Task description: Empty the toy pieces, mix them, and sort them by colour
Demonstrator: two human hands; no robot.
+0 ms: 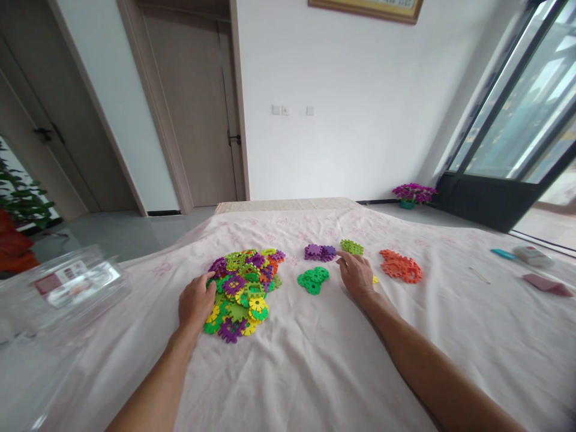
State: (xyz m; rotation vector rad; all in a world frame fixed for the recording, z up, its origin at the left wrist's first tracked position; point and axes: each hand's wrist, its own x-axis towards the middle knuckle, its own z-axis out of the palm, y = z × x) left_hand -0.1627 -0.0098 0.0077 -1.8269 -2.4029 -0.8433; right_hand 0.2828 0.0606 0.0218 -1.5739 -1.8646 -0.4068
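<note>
A mixed heap of plastic building pieces (pixel 238 291), notched discs and squares in purple, green, yellow and orange, lies on the cloth. My left hand (pixel 197 299) rests against its left edge, fingers loosely bent and partly out of sight, with no piece visibly held. Farther right, my right hand (pixel 356 273) has its index finger stretched to the edge of a small purple group (pixel 320 252). Green discs (pixel 313 279) lie left of that hand, and light green squares (pixel 352 246) just beyond it. A bit of yellow (pixel 375 279) shows beside the wrist, mostly covered. Orange pieces (pixel 400 266) form a group to the right.
A pale, wrinkled cloth (pixel 288 372) covers the table. Clear plastic packaging (pixel 67 294) lies at the left. On the far right are a blue item (pixel 503 254), a whitish packet (pixel 533 257), a pinkish item (pixel 546 284) and a thin white stick (pixel 479 275).
</note>
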